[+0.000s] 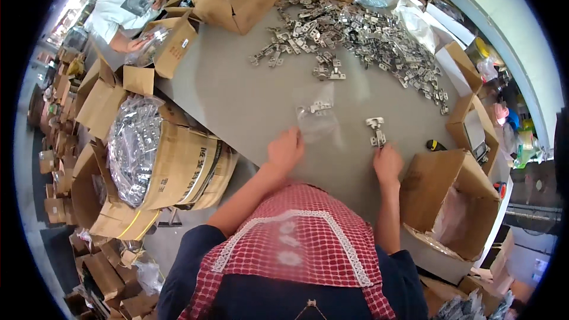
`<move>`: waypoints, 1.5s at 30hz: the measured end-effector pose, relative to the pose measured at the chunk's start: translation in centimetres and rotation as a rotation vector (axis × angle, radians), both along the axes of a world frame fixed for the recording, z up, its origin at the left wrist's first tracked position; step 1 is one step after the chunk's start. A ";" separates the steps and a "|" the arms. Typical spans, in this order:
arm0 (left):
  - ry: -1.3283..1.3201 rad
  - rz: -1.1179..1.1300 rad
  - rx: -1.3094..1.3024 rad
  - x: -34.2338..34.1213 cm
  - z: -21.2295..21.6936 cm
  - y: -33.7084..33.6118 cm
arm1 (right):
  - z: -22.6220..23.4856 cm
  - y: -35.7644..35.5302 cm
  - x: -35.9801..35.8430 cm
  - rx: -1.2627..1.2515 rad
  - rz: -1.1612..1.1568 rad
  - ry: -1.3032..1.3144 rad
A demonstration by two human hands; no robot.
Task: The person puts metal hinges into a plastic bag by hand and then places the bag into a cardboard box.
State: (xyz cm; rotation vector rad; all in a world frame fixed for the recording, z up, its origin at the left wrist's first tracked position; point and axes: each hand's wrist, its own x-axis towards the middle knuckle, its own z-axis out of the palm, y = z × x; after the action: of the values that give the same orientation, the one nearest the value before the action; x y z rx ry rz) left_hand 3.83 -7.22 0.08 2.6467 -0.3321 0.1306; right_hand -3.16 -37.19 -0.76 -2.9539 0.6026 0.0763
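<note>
My left hand (pixel 286 149) is closed, its fingertips pinching the left edge of a clear plastic bag (pixel 320 127) over the grey table (pixel 231 95). A metal cabinet hinge (pixel 320 106) shows at the bag's far part; I cannot tell whether it lies inside or beneath. My right hand (pixel 388 163) grips the near end of another silver cabinet hinge (pixel 376 131), which points away from me. Farther off, a large heap of similar hinges (pixel 379 38) spreads over the back and right of the table.
An open cardboard box (pixel 435 213) stands at my right, with a yellow-and-black tool (pixel 435 145) just beyond it. On my left, a big carton (pixel 184 169) holds many bagged hinges (pixel 136 148). Another person (pixel 127 6) handles a bag at the far left. More cartons (pixel 237 3) line the back edge.
</note>
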 end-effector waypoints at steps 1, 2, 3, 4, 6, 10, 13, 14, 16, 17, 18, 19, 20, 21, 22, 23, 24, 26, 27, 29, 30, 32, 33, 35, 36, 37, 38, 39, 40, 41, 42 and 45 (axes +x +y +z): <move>-0.003 0.005 0.003 0.1 -0.1 0.2 | -0.1 1.2 -0.2 0.053 0.010 -0.092; 0.007 -0.005 -0.012 0.2 -0.1 0.5 | 0.7 2.5 -0.4 0.055 0.017 -0.094; 0.017 -0.015 -0.028 0.3 -0.2 0.7 | 1.8 3.5 -0.8 0.221 0.039 -0.112; 0.014 -0.006 -0.029 0.3 -0.4 0.8 | 3.1 4.5 -1.1 0.385 0.061 -0.129; 0.041 0.011 -0.006 -0.3 -0.9 0.8 | 4.9 6.6 -2.3 0.545 0.170 -0.190; 0.021 -0.027 -0.082 -0.4 -0.8 0.6 | 6.2 10.5 -2.1 0.496 0.449 -0.357; -0.107 -0.118 -0.059 -0.2 -0.6 0.3 | 6.0 11.6 -0.6 0.345 0.436 -0.359; -0.114 -0.120 -0.061 -0.4 -0.5 0.0 | 5.5 11.8 -0.1 0.292 0.427 -0.388; -0.073 -0.163 0.057 -1.2 -0.4 -0.8 | 4.5 12.2 0.8 0.286 0.388 -0.391; -0.074 -0.164 0.057 -1.5 -0.3 -1.1 | 3.8 12.4 1.0 0.281 0.344 -0.388; -0.003 -0.201 -0.016 -1.8 -0.1 -1.5 | 2.6 12.6 1.3 0.282 0.344 -0.390; 0.068 -0.235 -0.092 -1.9 0.0 -1.6 | 1.9 13.0 1.7 0.298 0.365 -0.340; 0.068 -0.234 -0.093 -1.9 -0.5 -1.5 | 1.3 13.2 1.9 0.314 0.385 -0.290; 0.102 -0.198 -0.134 -1.8 -1.3 -1.5 | 0.8 13.2 1.9 0.312 0.386 -0.290; 0.137 -0.165 -0.173 -1.6 -1.3 -1.4 | 1.4 13.5 1.9 0.393 0.431 -0.271; 0.137 -0.166 -0.172 -1.5 -1.4 -1.2 | 1.6 13.6 2.0 0.473 0.477 -0.251; 0.170 -0.163 -0.157 -1.6 -1.3 -0.9 | 1.1 13.3 2.2 0.473 0.476 -0.251; 0.202 -0.169 -0.138 -1.5 -1.1 -0.9 | 0.0 12.5 2.4 0.392 0.684 -0.367; 0.201 -0.165 -0.123 -1.4 -1.2 -0.9 | -0.6 12.5 2.5 0.391 0.679 -0.370; 0.198 -0.157 -0.110 -1.2 -1.3 -1.0 | -0.7 12.6 3.0 0.243 0.731 -0.371; 0.212 -0.145 -0.129 -1.2 -1.3 -0.9 | -0.6 12.2 3.4 0.242 0.731 -0.372; 0.223 -0.120 -0.146 -0.8 -1.4 -0.7 | 0.7 11.0 5.2 0.368 0.828 -0.401; 0.211 -0.124 -0.153 -0.7 -1.3 -0.6 | 1.5 10.2 6.3 0.370 0.833 -0.402; 0.195 -0.134 -0.158 -0.4 -1.3 -0.7 | 2.7 8.0 8.8 1.069 0.400 0.088; 0.190 -0.121 -0.163 -0.3 -1.5 -0.7 | 1.8 7.4 10.4 1.191 0.317 -0.087; 0.185 -0.109 -0.166 -0.3 -1.5 -0.7 | 1.1 6.8 12.1 1.309 0.230 -0.266; 0.184 -0.101 -0.162 -0.3 -1.5 -0.6 | 1.9 6.3 14.2 1.200 0.171 -0.298; 0.187 -0.102 -0.157 -0.5 -1.3 -0.4 | 2.8 5.9 16.5 1.094 0.117 -0.326; 0.186 -0.125 -0.153 -0.5 -1.0 -0.6 | 1.9 4.8 18.8 0.864 0.118 -0.351; 0.180 -0.138 -0.148 -0.4 -0.8 -0.9 | 0.6 3.9 20.7 0.632 0.112 -0.372; 0.224 -0.127 -0.102 -0.3 -0.9 -0.7 | 0.2 4.0 21.9 0.639 0.115 -0.373; 0.284 -0.129 -0.079 -0.1 -0.8 -0.7 | -0.7 3.8 23.9 0.501 0.112 -0.326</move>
State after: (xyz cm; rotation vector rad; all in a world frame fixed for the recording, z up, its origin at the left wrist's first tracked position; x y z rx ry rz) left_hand 3.68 -7.94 -0.71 2.5121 -0.3913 -0.2664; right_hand 20.78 -33.37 -1.47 -2.4364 0.3134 -0.2101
